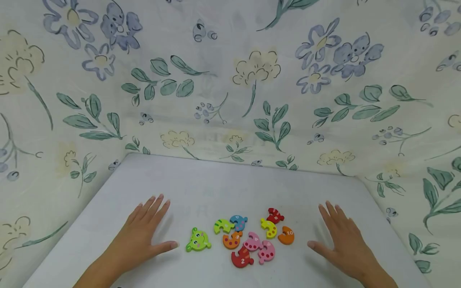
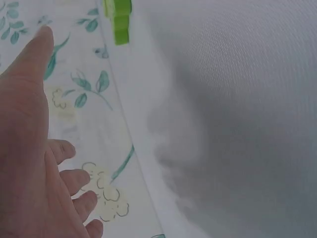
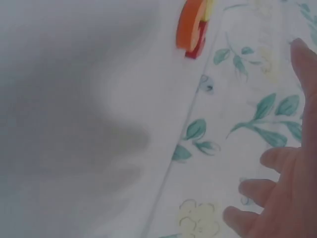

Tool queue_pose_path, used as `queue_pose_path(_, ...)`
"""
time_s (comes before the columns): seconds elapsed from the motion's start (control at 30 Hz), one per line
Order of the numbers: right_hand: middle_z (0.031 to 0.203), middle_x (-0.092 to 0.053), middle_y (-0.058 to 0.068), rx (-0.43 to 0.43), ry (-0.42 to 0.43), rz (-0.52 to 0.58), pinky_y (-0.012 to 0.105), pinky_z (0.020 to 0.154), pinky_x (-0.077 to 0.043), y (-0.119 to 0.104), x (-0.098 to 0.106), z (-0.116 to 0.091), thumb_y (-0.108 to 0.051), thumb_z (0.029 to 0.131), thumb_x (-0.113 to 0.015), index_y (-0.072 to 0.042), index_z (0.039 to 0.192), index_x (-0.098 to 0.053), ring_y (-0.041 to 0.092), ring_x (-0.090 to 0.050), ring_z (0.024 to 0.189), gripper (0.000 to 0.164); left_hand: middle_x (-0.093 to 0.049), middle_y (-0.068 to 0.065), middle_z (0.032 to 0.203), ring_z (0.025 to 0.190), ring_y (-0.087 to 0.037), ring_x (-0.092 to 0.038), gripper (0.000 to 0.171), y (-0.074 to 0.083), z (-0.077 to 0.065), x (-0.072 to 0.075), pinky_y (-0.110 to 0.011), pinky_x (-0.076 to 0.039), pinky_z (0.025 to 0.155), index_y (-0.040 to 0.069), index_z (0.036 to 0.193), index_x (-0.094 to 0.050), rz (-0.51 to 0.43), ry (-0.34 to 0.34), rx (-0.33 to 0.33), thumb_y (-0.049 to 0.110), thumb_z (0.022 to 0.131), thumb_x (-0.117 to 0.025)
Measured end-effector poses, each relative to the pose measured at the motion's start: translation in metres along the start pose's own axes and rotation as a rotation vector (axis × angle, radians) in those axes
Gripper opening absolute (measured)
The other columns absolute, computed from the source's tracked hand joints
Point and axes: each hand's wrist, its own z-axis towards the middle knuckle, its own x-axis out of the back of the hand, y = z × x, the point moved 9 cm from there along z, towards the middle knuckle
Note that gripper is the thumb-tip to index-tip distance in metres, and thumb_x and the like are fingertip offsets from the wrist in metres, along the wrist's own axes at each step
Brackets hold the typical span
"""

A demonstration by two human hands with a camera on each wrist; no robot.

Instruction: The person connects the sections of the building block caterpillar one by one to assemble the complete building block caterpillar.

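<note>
My left hand (image 1: 138,236) hangs over the left part of the white table, palm down, fingers straight and thumb spread, holding nothing. Nearest to it is a green puzzle piece with a smiling face (image 1: 199,241); its edge (image 2: 120,22) shows in the left wrist view. On the other side my right hand (image 1: 342,242) is likewise spread and holds nothing, close to the orange piece numbered 10 (image 1: 286,236). Between the hands lie a striped green piece (image 1: 222,226), a blue piece (image 1: 239,222), an orange piece (image 1: 230,241), pink pieces (image 1: 266,252), a red piece numbered 2 (image 1: 240,261), a yellow piece (image 1: 270,230) and another red piece (image 1: 275,216).
A white tabletop (image 1: 201,184) bears all the pieces. Cloth with flowers and leaves (image 1: 223,104) rises behind the table's far edge and along both sides. Shadows of the hands fall on the table.
</note>
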Motion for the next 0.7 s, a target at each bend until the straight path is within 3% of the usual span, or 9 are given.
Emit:
queue_pose_path(0.13, 0.169, -0.023, 0.022, 0.021, -0.008, -0.001, 0.077, 0.108, -0.029, -0.018, -0.003, 0.003, -0.070, 0.083, -0.075, -0.011, 0.167, -0.023, 0.051, -0.022, 0.150, 0.115, -0.028, -0.012, 0.170, 0.155, -0.037, -0.025, 0.113, 0.012, 0.006, -0.007, -0.052, -0.014, 0.125, 0.013, 0.166, -0.030, -0.055, -0.036, -0.019, 0.083, 0.083, -0.062)
queue_pose_path(0.33, 0.164, -0.035, 0.018, 0.062, -0.004, -0.022, 0.067, 0.099, -0.048, -0.048, -0.004, 0.006, -0.067, 0.083, -0.077, -0.014, 0.163, -0.036, 0.045, -0.040, 0.143, 0.105, -0.055, -0.010, 0.152, 0.135, -0.035, -0.054, 0.097, 0.030, 0.017, -0.021, -0.056, -0.043, 0.110, 0.012, 0.156, -0.048, -0.102, -0.123, -0.036, 0.070, 0.083, -0.075)
queue_pose_path(0.53, 0.145, -0.057, 0.009, 0.090, -0.057, -0.003, 0.049, 0.089, -0.059, -0.090, -0.011, 0.011, -0.061, 0.080, -0.084, -0.016, 0.147, -0.059, 0.031, -0.056, 0.129, 0.085, -0.066, -0.007, 0.131, 0.118, -0.030, -0.062, 0.074, 0.055, 0.025, -0.032, -0.052, -0.052, 0.098, 0.008, 0.141, -0.064, -0.051, -0.174, -0.131, 0.057, 0.087, -0.079)
queue_pose_path(0.7, 0.129, -0.063, 0.003, 0.208, -0.140, 0.029, 0.043, 0.085, -0.061, -0.132, -0.026, 0.011, -0.063, 0.080, -0.082, -0.016, 0.135, -0.067, 0.022, -0.060, 0.118, 0.074, -0.065, 0.001, 0.116, 0.102, -0.020, -0.059, 0.053, 0.069, 0.033, -0.038, -0.044, -0.054, 0.087, 0.014, 0.125, -0.074, -0.006, -0.173, -0.152, 0.049, 0.086, -0.084)
